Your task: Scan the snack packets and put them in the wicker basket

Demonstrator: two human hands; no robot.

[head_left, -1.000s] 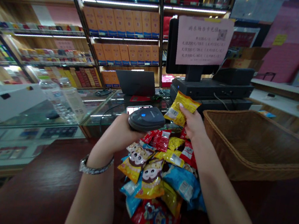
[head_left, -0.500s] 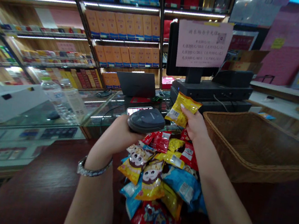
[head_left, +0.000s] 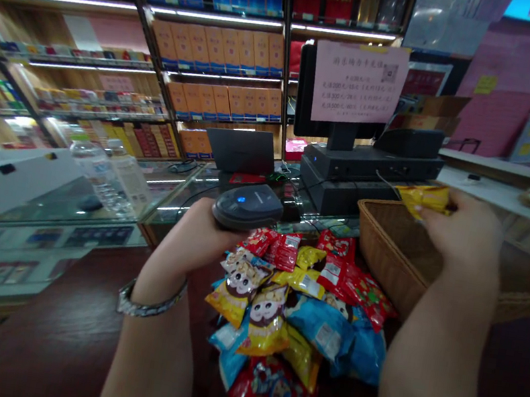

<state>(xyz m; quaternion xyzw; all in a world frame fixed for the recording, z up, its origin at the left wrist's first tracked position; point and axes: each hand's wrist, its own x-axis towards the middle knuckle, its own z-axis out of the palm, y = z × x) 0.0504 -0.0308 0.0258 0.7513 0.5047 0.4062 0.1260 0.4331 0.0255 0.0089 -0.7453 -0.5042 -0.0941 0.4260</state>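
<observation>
Swung way right since a moment ago: right hand (head_left: pixel 460 236), fingers pinching a yellow snack bag (head_left: pixel 421 198) right above the wicker basket (head_left: pixel 386 258). Left hand (head_left: pixel 193 234) still wrapped around a handheld barcode scanner (head_left: pixel 247 207), just over a pile of snack bags (head_left: pixel 277 314) on the dark red counter (head_left: pixel 51 305).

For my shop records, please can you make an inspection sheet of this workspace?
Surface: dark wooden counter, glass display counter beyond it.
Handled items: barcode scanner, yellow snack packet, pile of snack packets.
Clutter: plastic bottle at left of view.
Hands: left hand grips the scanner; right hand holds the packet above a wicker basket.
Cables: black cable at the checkout terminal.
Surroundings: shelves of boxed goods, laptop.
</observation>
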